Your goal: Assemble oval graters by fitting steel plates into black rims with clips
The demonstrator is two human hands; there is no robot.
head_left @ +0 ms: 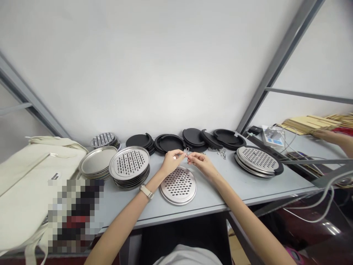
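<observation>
Fingertips of both hands meet around a small looped metal piece (187, 150), which looks like a wire hook or clip. My left hand (172, 161) pinches it from the left, and my right hand (203, 163) pinches close by on the right. Just below my hands lies a round perforated metal plate (179, 187) with slotted holes, flat on the table. Beyond my right hand, a small pile of metal rings or clips (222, 154) rests near the black round pieces. The exact shape of the held piece is partly hidden by my fingers.
Stacked perforated metal discs (129, 162) and plain metal discs (98, 160) stand left. Black round covers (193, 137) line the wall. At right sits an assembled stack (257, 160). A cream bag (33, 173) lies far left. Another person's hand (331, 137) touches wooden pieces (306, 124).
</observation>
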